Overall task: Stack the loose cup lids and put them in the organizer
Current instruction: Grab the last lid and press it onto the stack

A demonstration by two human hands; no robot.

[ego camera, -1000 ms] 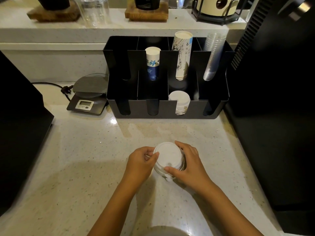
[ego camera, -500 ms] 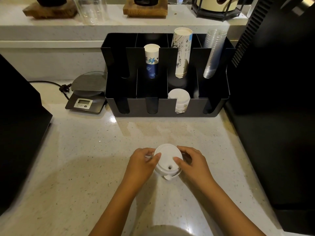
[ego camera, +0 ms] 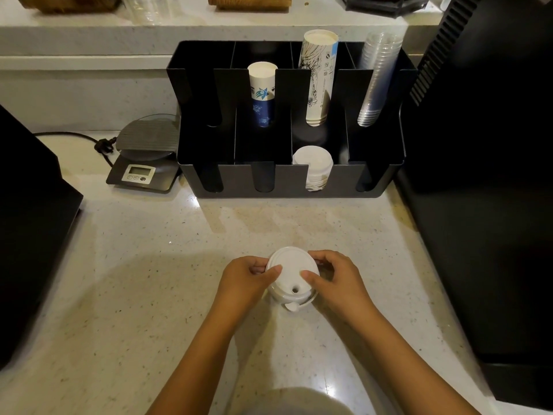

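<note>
Speckled stone makes up the counter (ego camera: 143, 289), pale and bare across its middle, with open room on every side of the hands except the flanks. A black machine (ego camera: 490, 205) walls off the right edge from top to bottom, and another dark block (ego camera: 27, 229) closes the left. At the back stands the black organizer (ego camera: 380, 181), its slotted front wall facing the person, with a wide strip of clear counter between it and the hands. A scale (ego camera: 143, 163) sits just beside the organizer's left end, its cord trailing off leftward. Behind all this a raised ledge (ego camera: 89, 34) runs across.

Inside the organizer, the back row holds a short blue-and-white cup stack (ego camera: 262, 97), a taller printed cup stack (ego camera: 318, 79) and a stack of clear cups (ego camera: 375, 82). A pile of white lids (ego camera: 312, 163) sits in the third front compartment from the left; the front compartments either side look dark and I cannot tell their contents.

Near the front edge, a stack of lids (ego camera: 291, 275) is held between both hands, its top tilted slightly toward the camera, sip hole nearest the person. Whether it rests on the counter or is lifted off it, I cannot tell. The left hand (ego camera: 247, 278) curls narrowly round the left rim, thumb on top. The right hand (ego camera: 335, 278) mirrors it, thumb pressed on the top, fingers wrapped behind. Both forearms reach in from the bottom edge, converging.
</note>
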